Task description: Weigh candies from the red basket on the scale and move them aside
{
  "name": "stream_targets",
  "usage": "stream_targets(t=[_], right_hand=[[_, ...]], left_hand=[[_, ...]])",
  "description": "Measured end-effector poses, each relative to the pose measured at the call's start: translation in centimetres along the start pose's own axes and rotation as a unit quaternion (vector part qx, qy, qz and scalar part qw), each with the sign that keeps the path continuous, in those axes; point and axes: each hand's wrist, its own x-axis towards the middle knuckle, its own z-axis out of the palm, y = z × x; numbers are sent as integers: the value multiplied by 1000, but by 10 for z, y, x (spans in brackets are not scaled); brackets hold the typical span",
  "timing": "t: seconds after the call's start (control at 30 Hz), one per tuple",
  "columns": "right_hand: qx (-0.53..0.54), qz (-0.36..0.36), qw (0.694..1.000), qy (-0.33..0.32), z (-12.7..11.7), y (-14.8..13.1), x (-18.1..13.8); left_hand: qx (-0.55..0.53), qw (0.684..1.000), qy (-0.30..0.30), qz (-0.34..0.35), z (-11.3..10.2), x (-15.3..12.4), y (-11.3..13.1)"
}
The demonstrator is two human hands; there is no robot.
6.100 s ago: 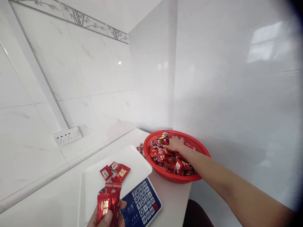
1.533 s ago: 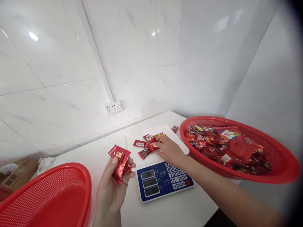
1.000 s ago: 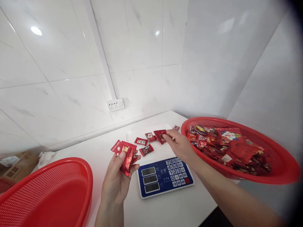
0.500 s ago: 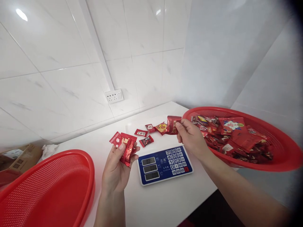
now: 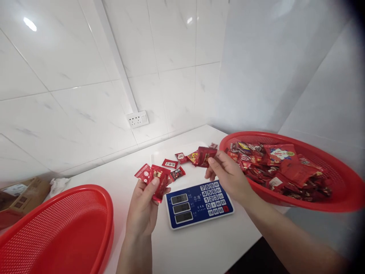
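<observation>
Several red wrapped snack packets (image 5: 161,176) are pinched together in my left hand (image 5: 144,203), thumb on top. My right hand (image 5: 226,173) grips one dark red snack packet (image 5: 205,156) by its right end, above the back of the scale. Under and between the hands is a digital scale (image 5: 199,203) with a blue keypad panel and small displays. Behind its panel lie several small red packets (image 5: 170,163), some on the pale weighing plate. The right-hand packet partly hides a red and yellow packet (image 5: 193,156).
A red oval basket (image 5: 346,192) full of red packets stands at the right. Another red basket (image 5: 110,217) is at the lower left, its visible inside bare. Behind it are a cardboard box (image 5: 31,196) and white crumpled material (image 5: 59,186). A wall socket (image 5: 137,119) is above the table.
My right hand has lowered slightly with its packet, which has tilted. The left hand has shifted right with its packets, nearer the ones behind the scale panel.
</observation>
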Motion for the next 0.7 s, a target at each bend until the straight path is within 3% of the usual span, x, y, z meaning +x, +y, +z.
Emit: stream_targets(t=[0.13, 0.23, 0.37, 0.53, 0.63, 0.7], right_hand=[[55, 43, 989, -131, 14, -10, -22], [78, 51, 984, -154, 29, -8, -35], [150, 123, 976, -100, 41, 6, -49], [181, 161, 970, 15, 33, 19, -64], [139, 156, 976, 53, 21, 22, -65], [104, 146, 979, 92, 12, 23, -63]], left_hand=[[135, 990, -20, 26, 10, -2, -10], [196, 977, -45, 65, 26, -11, -25], [222, 968, -17, 111, 45, -26, -52], [324, 934, -73, 134, 54, -37, -86], [415, 891, -119, 141, 62, -39, -99], [497, 838, -158, 160, 69, -38, -101]])
